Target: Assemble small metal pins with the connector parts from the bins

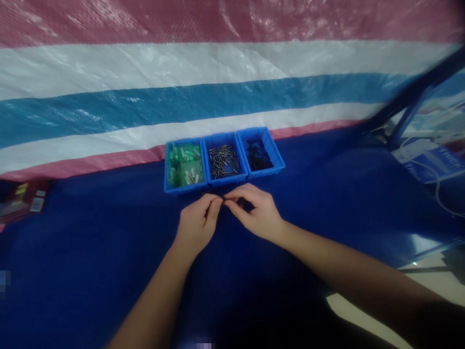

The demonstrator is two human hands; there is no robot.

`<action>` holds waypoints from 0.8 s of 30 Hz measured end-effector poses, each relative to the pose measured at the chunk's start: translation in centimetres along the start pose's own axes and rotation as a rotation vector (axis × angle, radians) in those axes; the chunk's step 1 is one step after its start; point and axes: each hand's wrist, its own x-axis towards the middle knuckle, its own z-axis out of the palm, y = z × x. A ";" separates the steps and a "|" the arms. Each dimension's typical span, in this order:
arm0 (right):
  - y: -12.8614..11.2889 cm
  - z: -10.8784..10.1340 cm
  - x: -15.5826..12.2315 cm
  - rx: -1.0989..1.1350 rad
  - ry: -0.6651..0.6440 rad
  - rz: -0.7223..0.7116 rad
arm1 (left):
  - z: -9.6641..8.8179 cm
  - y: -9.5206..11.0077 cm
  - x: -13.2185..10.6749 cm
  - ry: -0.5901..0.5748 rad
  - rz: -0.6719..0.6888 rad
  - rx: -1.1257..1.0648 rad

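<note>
My left hand [199,220] and my right hand [258,211] meet fingertip to fingertip just in front of three blue bins. Both are pinched closed. Something small and dark shows between the fingertips, too small to name. The left bin [187,190] has green and clear pieces [189,167] in it. Thin metallic pin-like pieces [223,161] lie jumbled in the middle bin [228,181]. Dark pieces [257,154] fill part of the right bin [275,157]; their kind cannot be made out.
A dark blue table surface [90,252] spreads under my arms. Behind it hangs a striped plastic sheet [218,63]. A dark red box [27,199] lies at the left. On the right are a blue metal frame [403,106], a white cable [438,194] and a blue-and-white printed package [432,162].
</note>
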 end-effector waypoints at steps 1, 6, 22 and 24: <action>0.0 0.0 0.0 -0.010 0.002 -0.002 | 0.0 0.1 0.0 0.005 -0.011 -0.015; 0.1 0.1 0.1 -0.017 0.030 -0.014 | 0.3 0.5 -0.2 0.041 -0.093 -0.070; 0.0 0.0 0.2 -0.070 0.023 -0.004 | 0.1 0.6 -0.2 0.043 -0.043 -0.053; 0.0 -0.1 0.2 -0.047 0.036 0.016 | 0.3 0.6 -0.2 0.055 -0.030 -0.074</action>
